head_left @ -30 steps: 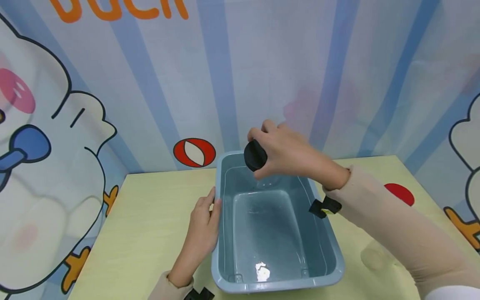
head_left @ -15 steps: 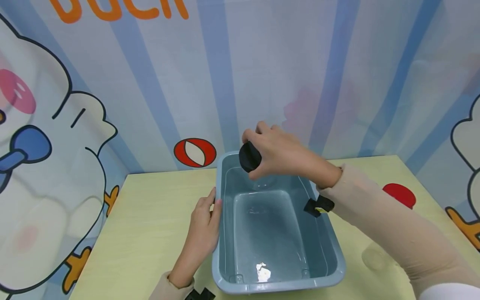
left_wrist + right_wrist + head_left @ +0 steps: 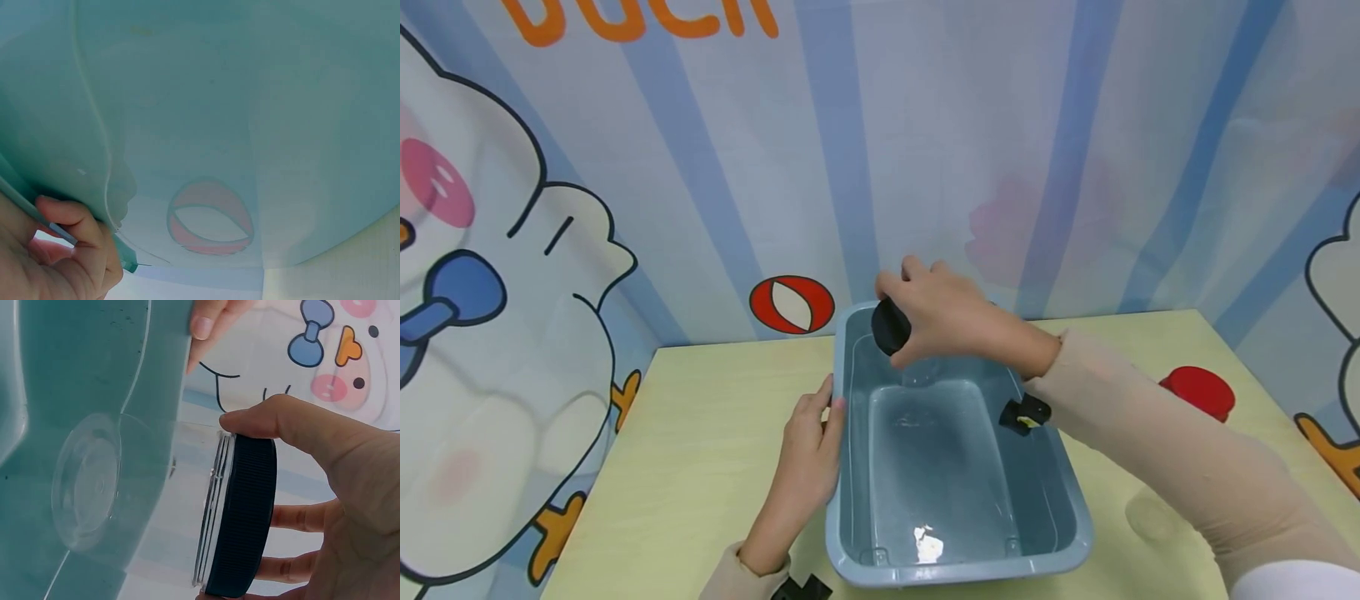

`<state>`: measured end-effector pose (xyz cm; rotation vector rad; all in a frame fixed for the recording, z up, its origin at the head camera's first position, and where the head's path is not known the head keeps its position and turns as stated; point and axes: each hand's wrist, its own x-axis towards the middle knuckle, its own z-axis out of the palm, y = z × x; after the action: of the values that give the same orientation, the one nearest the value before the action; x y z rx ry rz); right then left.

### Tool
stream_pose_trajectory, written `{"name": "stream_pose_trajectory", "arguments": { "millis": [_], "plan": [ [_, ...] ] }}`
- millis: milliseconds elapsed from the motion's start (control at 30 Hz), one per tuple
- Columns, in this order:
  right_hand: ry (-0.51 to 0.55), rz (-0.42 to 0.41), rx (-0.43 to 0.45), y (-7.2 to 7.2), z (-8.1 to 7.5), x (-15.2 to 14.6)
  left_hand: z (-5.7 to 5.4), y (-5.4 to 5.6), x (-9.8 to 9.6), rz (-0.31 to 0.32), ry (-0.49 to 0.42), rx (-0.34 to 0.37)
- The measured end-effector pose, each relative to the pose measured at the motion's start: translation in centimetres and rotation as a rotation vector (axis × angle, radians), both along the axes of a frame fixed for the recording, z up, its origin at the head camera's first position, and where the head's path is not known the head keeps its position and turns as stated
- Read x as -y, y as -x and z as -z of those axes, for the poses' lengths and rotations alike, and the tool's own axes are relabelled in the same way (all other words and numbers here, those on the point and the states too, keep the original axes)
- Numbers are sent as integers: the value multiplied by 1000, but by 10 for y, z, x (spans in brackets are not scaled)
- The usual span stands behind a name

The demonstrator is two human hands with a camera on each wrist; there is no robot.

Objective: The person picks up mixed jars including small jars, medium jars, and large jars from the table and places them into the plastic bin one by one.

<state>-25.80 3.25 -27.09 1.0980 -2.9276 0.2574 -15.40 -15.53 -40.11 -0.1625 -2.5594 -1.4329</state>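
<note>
My right hand [image 3: 936,317] grips a clear plastic jar by its black ribbed lid [image 3: 242,515], thumb on one side and fingers on the other. The jar is tilted, with its transparent body [image 3: 97,487] over the far end of a blue plastic basin [image 3: 958,575]. In the head view the lid shows at the far left corner of the basin, and the body is faint against the blue. On the basin's left side, my left hand [image 3: 808,450] holds the rim; the left wrist view has its fingers [image 3: 87,234] curled round the edge.
The basin stands on a pale yellow table [image 3: 730,417] against a striped blue backdrop [image 3: 925,150]. A red lid [image 3: 1202,393] shows beyond the right sleeve. Nearer, a round transparent shape [image 3: 1150,512] is partly covered by that sleeve [image 3: 1165,450].
My right hand has moved a little left and down with the jar, over the basin's far end. More of the red lid shows past the sleeve. The left hand stays at the rim.
</note>
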Motion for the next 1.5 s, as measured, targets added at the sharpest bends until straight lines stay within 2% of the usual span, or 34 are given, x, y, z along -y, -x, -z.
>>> {"name": "stream_pose_trajectory", "arguments": {
  "millis": [567,1067,1500],
  "plan": [
    [-42,5,54,4,14,9,0,3,-2,14,-9,-7],
    [-93,12,122,7,36,23,1,3,0,19,-16,-15],
    [-163,29,144,10,53,35,1,1,0,16,-26,-15]
  ]
}}
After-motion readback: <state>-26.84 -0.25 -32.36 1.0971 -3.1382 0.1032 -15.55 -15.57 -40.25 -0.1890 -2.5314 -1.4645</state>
